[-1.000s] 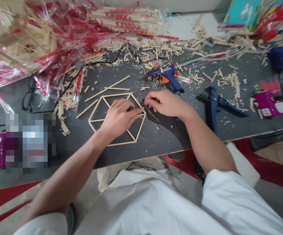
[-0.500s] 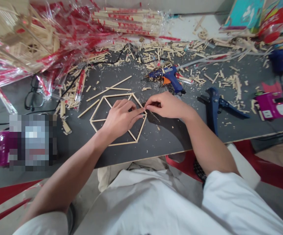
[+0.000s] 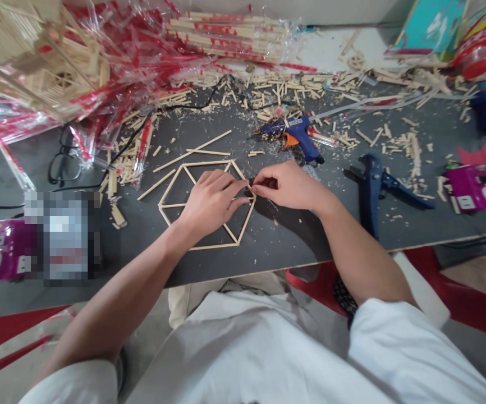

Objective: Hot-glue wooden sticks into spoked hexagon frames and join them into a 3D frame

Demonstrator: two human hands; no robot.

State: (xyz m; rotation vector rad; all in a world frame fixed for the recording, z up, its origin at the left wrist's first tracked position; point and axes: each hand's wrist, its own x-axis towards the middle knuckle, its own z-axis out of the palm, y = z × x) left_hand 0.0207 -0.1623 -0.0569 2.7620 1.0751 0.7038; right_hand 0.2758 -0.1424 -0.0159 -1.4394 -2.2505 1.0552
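A six-sided frame of thin wooden sticks [image 3: 213, 246] with crossing spokes lies flat on the dark table. My left hand [image 3: 209, 202] rests over its middle and right side, covering the hub. The index finger and thumb are apart, reaching towards the right corner. At that corner my right hand [image 3: 291, 185] has thumb and index finger pinched together. Whatever is between those fingertips is too small or hidden to make out. Loose wooden sticks [image 3: 209, 143] lie just behind the frame, and another stick [image 3: 156, 184] lies at its left.
A blue glue gun [image 3: 304, 140] lies behind my right hand, with a blue cutter [image 3: 369, 193] to the right. Stick offcuts [image 3: 285, 87] litter the back. Eyeglasses [image 3: 64, 168], plastic-wrapped sticks [image 3: 230, 36], a purple device [image 3: 476, 188] and a wooden model [image 3: 53, 62] surround the work.
My left index finger and thumb have moved apart near the right corner. My right hand stays pinched there. The whole view has shifted slightly.
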